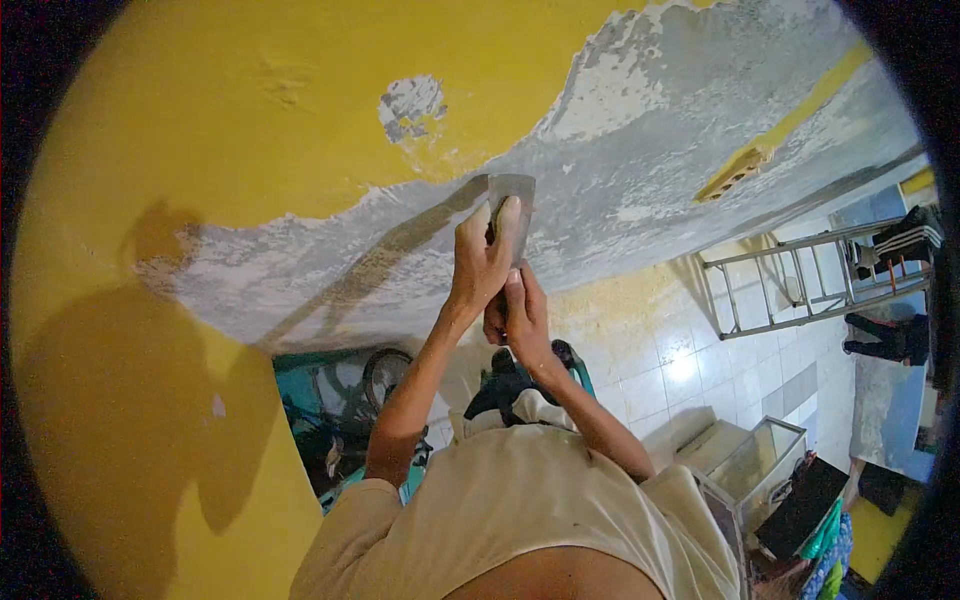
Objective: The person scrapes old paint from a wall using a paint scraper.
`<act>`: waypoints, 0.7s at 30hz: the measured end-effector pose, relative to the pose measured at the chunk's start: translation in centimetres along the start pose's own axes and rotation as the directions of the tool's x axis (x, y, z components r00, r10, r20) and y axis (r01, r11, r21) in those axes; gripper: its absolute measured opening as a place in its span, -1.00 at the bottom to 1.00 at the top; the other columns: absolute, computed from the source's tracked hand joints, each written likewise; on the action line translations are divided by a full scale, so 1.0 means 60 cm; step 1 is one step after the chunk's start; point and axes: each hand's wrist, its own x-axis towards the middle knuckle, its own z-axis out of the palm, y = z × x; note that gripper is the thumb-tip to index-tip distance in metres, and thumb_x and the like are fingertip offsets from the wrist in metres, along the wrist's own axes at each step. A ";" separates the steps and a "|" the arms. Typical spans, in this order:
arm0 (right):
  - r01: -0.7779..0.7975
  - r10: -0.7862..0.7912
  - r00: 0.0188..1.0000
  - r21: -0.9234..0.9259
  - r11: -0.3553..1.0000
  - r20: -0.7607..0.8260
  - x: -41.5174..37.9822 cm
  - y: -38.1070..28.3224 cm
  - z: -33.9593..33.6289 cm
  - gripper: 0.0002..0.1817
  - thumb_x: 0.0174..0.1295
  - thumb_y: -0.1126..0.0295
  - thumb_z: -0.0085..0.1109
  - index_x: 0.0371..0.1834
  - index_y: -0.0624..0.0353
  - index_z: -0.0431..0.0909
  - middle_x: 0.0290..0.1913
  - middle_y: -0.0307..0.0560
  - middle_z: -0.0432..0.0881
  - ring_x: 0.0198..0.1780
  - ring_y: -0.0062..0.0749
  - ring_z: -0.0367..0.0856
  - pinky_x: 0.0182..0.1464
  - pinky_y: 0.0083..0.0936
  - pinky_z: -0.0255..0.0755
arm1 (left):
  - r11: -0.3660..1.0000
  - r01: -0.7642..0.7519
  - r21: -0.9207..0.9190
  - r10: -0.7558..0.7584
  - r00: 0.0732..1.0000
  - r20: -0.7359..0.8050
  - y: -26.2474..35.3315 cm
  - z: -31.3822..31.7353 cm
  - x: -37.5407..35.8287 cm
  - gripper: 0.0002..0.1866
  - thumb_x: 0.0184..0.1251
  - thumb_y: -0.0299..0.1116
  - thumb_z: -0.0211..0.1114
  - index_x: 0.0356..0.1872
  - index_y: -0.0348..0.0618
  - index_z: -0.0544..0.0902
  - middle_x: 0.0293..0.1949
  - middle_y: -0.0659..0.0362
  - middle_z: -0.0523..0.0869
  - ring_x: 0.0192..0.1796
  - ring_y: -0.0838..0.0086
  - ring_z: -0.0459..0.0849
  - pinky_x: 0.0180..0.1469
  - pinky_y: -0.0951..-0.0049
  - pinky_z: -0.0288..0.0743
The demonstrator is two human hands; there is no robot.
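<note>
A flat grey scraper blade lies against the wall at the lower edge of the yellow paint. My left hand is closed on the scraper, its thumb and fingers pressed along the blade. Just below and to the right, my right hand is wrapped round the scraper's lower end; the handle is mostly hidden by the fingers. Around the blade the wall shows bare grey plaster with a ragged paint edge. A round bare patch sits above in the yellow.
A metal ladder with clothes hung near it stands at the right. Below it are a glass case and piled items. A bicycle wheel shows at the lower left. Pale floor tiles lie beneath the wall.
</note>
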 end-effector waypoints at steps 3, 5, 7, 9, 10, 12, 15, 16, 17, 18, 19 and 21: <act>0.004 -0.005 1.000 0.030 1.000 0.008 0.002 0.023 -0.001 -0.59 0.48 0.08 -0.32 -0.30 0.19 0.33 -0.76 -0.27 0.29 -0.79 -0.62 0.24 -0.74 -0.61 0.14 | 0.997 0.004 0.083 -0.002 0.999 -0.033 -0.019 -0.005 0.009 -0.65 0.42 -0.16 0.04 -0.29 -0.29 0.58 -0.53 0.23 0.52 -0.45 0.56 0.39 -0.39 0.46 0.31; -0.026 0.025 0.999 0.028 0.999 0.024 0.000 0.045 0.002 -0.51 0.48 0.03 -0.35 -0.43 0.21 0.35 -0.77 -0.24 0.32 -0.79 -0.59 0.25 -0.74 -0.58 0.15 | 0.995 -0.013 0.097 0.016 0.999 -0.028 -0.022 -0.007 0.009 -0.64 0.42 -0.15 0.03 -0.28 -0.29 0.60 -0.53 0.24 0.53 -0.45 0.57 0.39 -0.39 0.46 0.31; -0.017 0.015 1.000 0.088 0.996 0.022 -0.002 0.063 0.015 -0.50 0.48 0.04 -0.36 -0.45 0.20 0.35 -0.77 -0.24 0.32 -0.79 -0.59 0.24 -0.73 -0.59 0.14 | 0.992 0.043 0.116 -0.040 0.999 -0.029 -0.001 -0.017 0.003 -0.62 0.44 -0.15 0.01 -0.22 -0.28 0.65 -0.54 0.26 0.54 -0.46 0.59 0.39 -0.41 0.49 0.31; -0.029 0.024 0.999 0.144 0.989 0.033 -0.003 0.080 0.033 -0.50 0.48 0.04 -0.36 -0.47 0.20 0.35 -0.77 -0.25 0.31 -0.79 -0.60 0.23 -0.73 -0.60 0.13 | 0.985 0.039 0.165 -0.038 0.999 -0.010 -0.013 -0.033 0.006 -0.62 0.44 -0.16 0.01 -0.20 -0.28 0.66 -0.54 0.27 0.53 -0.47 0.60 0.38 -0.41 0.50 0.30; -0.051 0.050 0.999 0.182 0.982 0.014 -0.004 0.086 0.046 -0.51 0.48 0.06 -0.36 -0.46 0.19 0.35 -0.76 -0.26 0.30 -0.78 -0.61 0.22 -0.72 -0.61 0.12 | 0.980 0.038 0.194 -0.036 0.999 -0.011 -0.016 -0.041 0.006 -0.62 0.44 -0.16 0.00 -0.19 -0.28 0.67 -0.55 0.28 0.53 -0.47 0.61 0.37 -0.41 0.51 0.30; -0.073 0.077 0.997 0.239 0.968 -0.009 -0.004 0.109 0.072 -0.51 0.49 0.07 -0.37 -0.46 0.19 0.35 -0.76 -0.27 0.29 -0.77 -0.63 0.21 -0.71 -0.61 0.11 | 0.975 0.056 0.215 -0.066 0.997 0.041 -0.012 -0.052 0.008 -0.62 0.44 -0.16 0.00 -0.18 -0.26 0.68 -0.55 0.29 0.52 -0.47 0.61 0.36 -0.42 0.52 0.29; -0.038 0.066 0.996 0.361 0.932 -0.067 -0.006 0.151 0.105 -0.53 0.49 0.09 -0.36 -0.47 0.18 0.35 -0.73 -0.30 0.28 -0.74 -0.66 0.20 -0.69 -0.64 0.11 | 0.971 0.020 0.238 -0.030 0.999 0.039 -0.037 -0.070 0.002 -0.64 0.43 -0.19 0.03 -0.30 -0.31 0.62 -0.62 0.24 0.42 -0.52 0.59 0.31 -0.47 0.47 0.25; -0.032 0.066 0.994 0.337 0.941 -0.090 -0.008 0.151 0.115 -0.53 0.49 0.10 -0.36 -0.47 0.19 0.35 -0.72 -0.29 0.28 -0.72 -0.66 0.20 -0.67 -0.63 0.12 | 0.968 -0.031 0.250 0.033 0.999 -0.003 -0.042 -0.075 0.000 -0.62 0.43 -0.20 0.05 -0.42 -0.36 0.56 -0.69 0.17 0.34 -0.56 0.57 0.27 -0.53 0.42 0.21; -0.028 0.067 0.991 0.312 0.950 -0.116 -0.010 0.150 0.126 -0.53 0.49 0.12 -0.36 -0.47 0.20 0.35 -0.71 -0.29 0.28 -0.70 -0.65 0.20 -0.65 -0.62 0.13 | 0.966 -0.028 0.259 0.027 1.000 0.006 -0.042 -0.083 0.001 -0.62 0.43 -0.20 0.05 -0.42 -0.36 0.56 -0.69 0.17 0.34 -0.56 0.57 0.27 -0.53 0.42 0.21; -0.030 0.073 0.990 0.321 0.947 -0.124 -0.006 0.150 0.137 -0.53 0.49 0.12 -0.36 -0.47 0.20 0.35 -0.71 -0.29 0.28 -0.70 -0.65 0.20 -0.65 -0.62 0.13 | 0.952 -0.035 0.305 0.025 0.999 0.035 -0.039 -0.093 0.004 -0.62 0.42 -0.18 0.05 -0.37 -0.36 0.58 -0.65 0.19 0.41 -0.52 0.59 0.31 -0.48 0.45 0.25; 0.063 -0.021 0.985 0.244 0.968 -0.174 0.001 0.150 0.150 -0.54 0.49 0.12 -0.35 -0.45 0.22 0.35 -0.69 -0.28 0.29 -0.68 -0.64 0.22 -0.63 -0.60 0.15 | 0.937 -0.041 0.348 0.020 0.998 0.062 -0.028 -0.100 0.007 -0.61 0.42 -0.16 0.04 -0.32 -0.36 0.61 -0.60 0.20 0.48 -0.49 0.60 0.35 -0.43 0.48 0.28; 0.049 -0.011 0.984 0.215 0.975 -0.177 -0.002 0.121 0.165 -0.55 0.49 0.14 -0.33 -0.39 0.27 0.38 -0.61 -0.25 0.34 -0.58 -0.60 0.27 -0.54 -0.54 0.20 | 0.928 -0.036 0.371 0.002 0.996 0.093 0.002 -0.108 0.023 -0.61 0.41 -0.17 0.06 -0.39 -0.37 0.57 -0.62 0.18 0.45 -0.50 0.60 0.34 -0.44 0.48 0.28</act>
